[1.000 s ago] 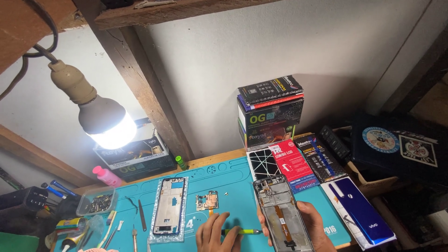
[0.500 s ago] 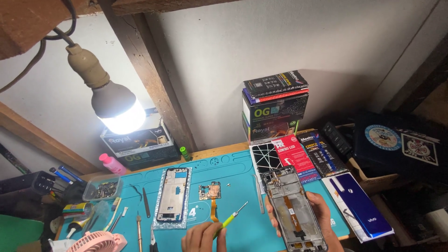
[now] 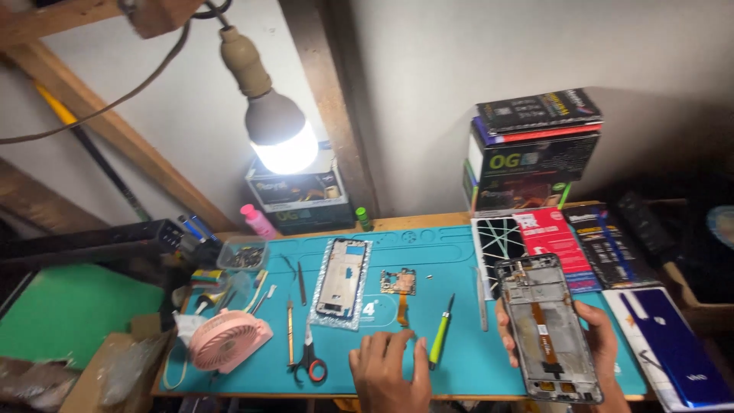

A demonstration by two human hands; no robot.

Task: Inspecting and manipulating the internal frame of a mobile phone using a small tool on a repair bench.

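Observation:
My right hand (image 3: pixel 592 344) holds an opened phone chassis (image 3: pixel 547 325) with an orange flex cable down its middle, tilted above the teal work mat (image 3: pixel 459 252). My left hand (image 3: pixel 390 371) lies flat on the mat near its front edge, fingers spread, holding nothing. A green-handled screwdriver (image 3: pixel 441 336) lies just right of its fingers. A small circuit board (image 3: pixel 400 281) with an orange ribbon sits above that hand. A phone frame (image 3: pixel 344 281) lies left of the board.
Tweezers (image 3: pixel 301 283), scissors (image 3: pixel 310 359) and a pink fan (image 3: pixel 225 340) lie at the mat's left. A lit bulb (image 3: pixel 279 130) hangs overhead. Stacked boxes (image 3: pixel 531 153) stand at the back right, a blue phone back cover (image 3: pixel 673 344) at the right.
The camera has swung left and down. My left hand has let go of the green screwdriver, which now lies on the mat, and has spread flat. The right hand still holds the chassis.

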